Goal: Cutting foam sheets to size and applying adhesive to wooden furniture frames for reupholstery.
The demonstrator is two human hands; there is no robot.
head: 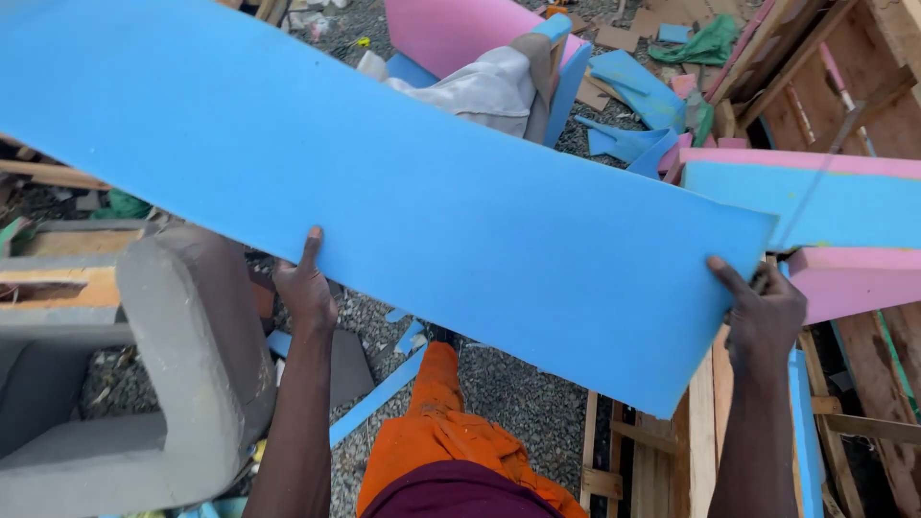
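A large blue foam sheet (384, 182) spanned the frame from upper left to right of centre, held flat above gravel ground (508, 384). A grey padded armrest (182, 364) stood at lower left; pink foam slabs (844, 278) and a wooden frame (691, 422) lay at right. To carry such a sheet well, it seemed best to grip it at spaced points along one edge and keep it level, so it did not sag or fold. The left hand (305, 288) pinched the near edge, thumb on top. The right hand (763, 312) clasped the lower right corner, arm raised upright.
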